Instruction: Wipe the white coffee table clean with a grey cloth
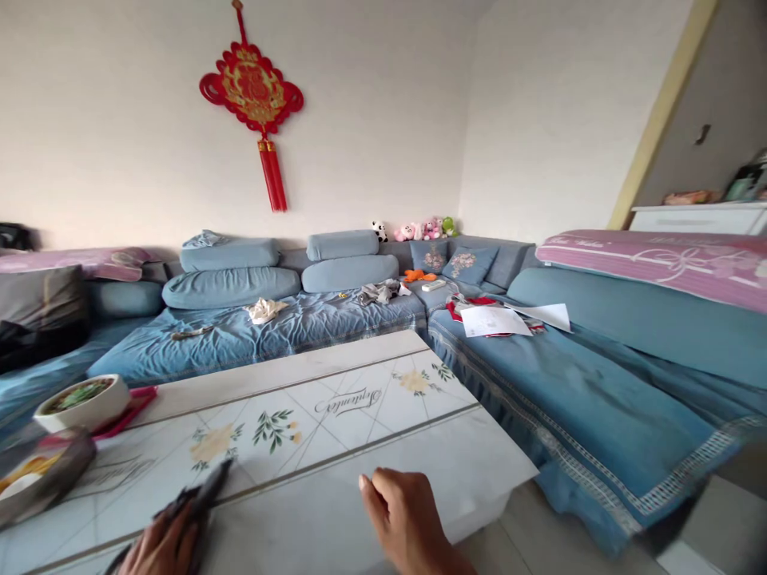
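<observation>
My left hand [164, 543] is at the bottom left, its fingers closed over a long dark object [211, 487]. That object is black and grey with a narrow tip pointing away across the table; blur hides its exact kind. My right hand [407, 511] is curled into a fist over the plain front strip of the white table [300, 523], thumb against the bent fingers. Nothing shows in that fist. Between and beyond the hands runs a printed band with flowers and lettering on the tabletop.
On the table's left stand a white planter [89, 407], a pink tray [129, 411] and a blurred dish [41, 479]. A blue sofa [323, 335] wraps the far and right sides, bearing crumpled cloths [380, 293] and white papers [494, 321]. The table's right corner juts near my right hand.
</observation>
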`<state>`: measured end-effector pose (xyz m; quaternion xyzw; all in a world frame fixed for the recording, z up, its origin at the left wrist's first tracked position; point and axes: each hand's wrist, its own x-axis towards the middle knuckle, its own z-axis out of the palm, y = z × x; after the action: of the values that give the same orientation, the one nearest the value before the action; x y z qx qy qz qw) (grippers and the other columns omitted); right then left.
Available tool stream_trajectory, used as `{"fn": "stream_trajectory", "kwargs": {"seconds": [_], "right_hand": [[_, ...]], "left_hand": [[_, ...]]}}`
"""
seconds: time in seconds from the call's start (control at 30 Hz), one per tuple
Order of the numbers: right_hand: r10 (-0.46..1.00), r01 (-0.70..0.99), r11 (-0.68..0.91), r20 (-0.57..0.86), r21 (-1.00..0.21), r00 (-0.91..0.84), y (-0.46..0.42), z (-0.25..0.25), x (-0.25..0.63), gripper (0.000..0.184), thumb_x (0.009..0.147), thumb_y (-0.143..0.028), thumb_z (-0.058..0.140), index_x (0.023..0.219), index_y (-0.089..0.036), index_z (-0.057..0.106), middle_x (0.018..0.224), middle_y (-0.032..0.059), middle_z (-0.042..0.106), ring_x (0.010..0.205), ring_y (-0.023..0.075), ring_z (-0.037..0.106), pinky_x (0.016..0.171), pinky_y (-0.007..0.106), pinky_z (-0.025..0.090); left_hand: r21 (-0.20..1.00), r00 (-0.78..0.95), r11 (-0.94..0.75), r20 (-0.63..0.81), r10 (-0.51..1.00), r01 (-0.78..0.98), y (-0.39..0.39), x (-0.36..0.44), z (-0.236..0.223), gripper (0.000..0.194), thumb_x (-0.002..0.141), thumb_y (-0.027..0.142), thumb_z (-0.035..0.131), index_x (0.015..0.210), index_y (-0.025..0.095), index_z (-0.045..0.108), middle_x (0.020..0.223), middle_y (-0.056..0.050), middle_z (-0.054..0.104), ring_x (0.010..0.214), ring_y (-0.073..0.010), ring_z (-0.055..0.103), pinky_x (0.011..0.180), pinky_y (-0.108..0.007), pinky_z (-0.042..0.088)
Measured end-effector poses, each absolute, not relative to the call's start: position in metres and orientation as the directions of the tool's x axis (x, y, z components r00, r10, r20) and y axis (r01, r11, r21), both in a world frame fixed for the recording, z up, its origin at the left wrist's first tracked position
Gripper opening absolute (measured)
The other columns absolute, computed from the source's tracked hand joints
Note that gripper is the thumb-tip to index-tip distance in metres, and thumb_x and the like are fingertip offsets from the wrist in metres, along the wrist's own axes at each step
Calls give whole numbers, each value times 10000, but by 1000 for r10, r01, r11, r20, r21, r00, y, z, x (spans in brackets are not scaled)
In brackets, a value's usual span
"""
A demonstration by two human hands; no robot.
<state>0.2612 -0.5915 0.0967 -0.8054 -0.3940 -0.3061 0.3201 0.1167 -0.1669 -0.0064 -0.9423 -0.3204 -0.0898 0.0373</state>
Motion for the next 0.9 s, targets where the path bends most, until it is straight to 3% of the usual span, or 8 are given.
{"fn": "stream_trajectory", "kwargs": {"seconds": [0.13,0.27,0.37,0.53,0.6,0.7,0.8,0.9], "right_hand": [[445,780,-530,674,-333,590,-571,80,266,451,1212,-314,439,772,-234,499,647,-53,532,520,115,481,578,309,261],[500,834,-453,684,-317,531,-554,48,270,414,1247,-343,349,1165,-188,725,1084,98,776,989,208,774,861,291,570],[519,832,-459,666,-312,536,-560,13,276,558,1250,-483,336,1546,-157,677,1559,220,671,1469,320,651,1204,458,577],[511,733,-539,531,-414,676,-561,-36,302,905,1188,-769,239,1637,-96,644,1728,271,505,1594,408,530,1297,529,513],[459,709,-618,577,-339,676,-541,-47,306,1071,1122,-892,212,1512,-46,739,1647,339,551,1518,496,570,1256,612,519],[416,702,-660,647,-267,639,-474,-51,298,1089,1121,-867,196,1316,6,818,1549,423,563,1395,572,602,1165,738,519],[495,789,-552,656,-269,570,-384,-43,263,858,1187,-647,236,1212,-35,836,1504,384,608,1350,508,633,1128,700,564],[643,890,-389,622,-237,446,-324,-34,204,463,1176,-415,437,1222,-167,825,1571,213,638,1404,367,632,1203,536,569]], "left_hand": [[-78,754,-757,203,625,649,-213,196,6,602,920,382,682,1515,401,762,1569,-129,738,1511,-432,641,1256,-602,489],[225,910,-903,115,398,366,-361,269,16,624,1026,314,576,1642,342,673,1745,-165,573,1689,-459,421,1369,-686,334],[553,984,-830,98,146,68,-436,280,18,825,1009,317,575,1801,483,413,1831,-103,475,1744,-463,318,1401,-799,197],[734,961,-651,274,25,-192,-391,223,-5,947,997,335,599,1873,382,241,1925,-48,285,1771,-296,318,1441,-552,350],[748,933,-656,301,197,-103,-322,173,-14,819,1043,250,507,1843,291,336,1912,-71,321,1754,-237,360,1441,-463,357],[636,771,-673,187,609,377,-198,90,-6,635,1073,176,468,1701,226,549,1766,-112,565,1627,-217,558,1394,-384,426],[475,564,-562,155,811,678,-90,18,19,560,1059,150,504,1606,121,621,1634,-222,658,1521,-314,663,1324,-435,506],[415,501,-521,167,849,746,-21,-30,36,567,1026,166,543,1578,73,633,1680,-284,591,1560,-394,613,1341,-512,468]]}}
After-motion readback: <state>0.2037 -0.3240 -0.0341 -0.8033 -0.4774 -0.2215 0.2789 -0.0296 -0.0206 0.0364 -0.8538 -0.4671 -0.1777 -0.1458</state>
